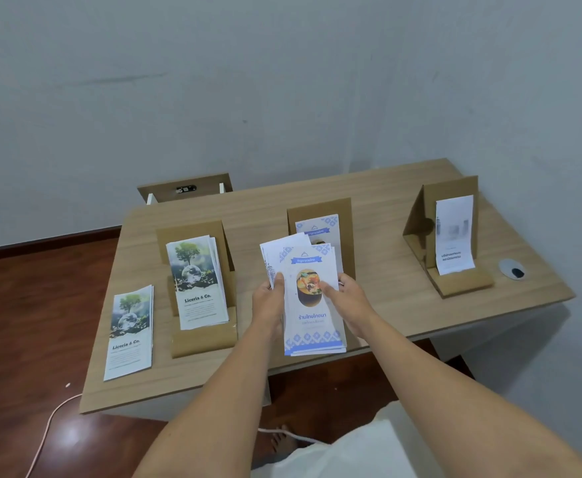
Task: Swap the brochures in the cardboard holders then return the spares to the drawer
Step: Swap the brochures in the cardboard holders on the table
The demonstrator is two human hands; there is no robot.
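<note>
- the blue-patterned brochure stack (312, 305) is held over the tabletop's near edge, in front of the middle cardboard holder (346, 236), long axis running near-to-far, printed cover up, title end toward the far edge.
- left hand (269, 305) grips the stack's left edge, thumb on top; right hand (346, 300) grips its right edge, thumb on the cover photo.
- behind the front brochure, white sheets fan out to the far left.
- the middle holder contains one matching blue brochure (317, 226).
- the left holder (203, 339) has a fanned set of liceria & co. brochures (196, 281); a spare pile (129, 334) lies flat near the tabletop's left near corner.
- the right holder (462, 281) has a white leaflet (453, 232); bare wooden tabletop (386, 288) lies between the holders.
</note>
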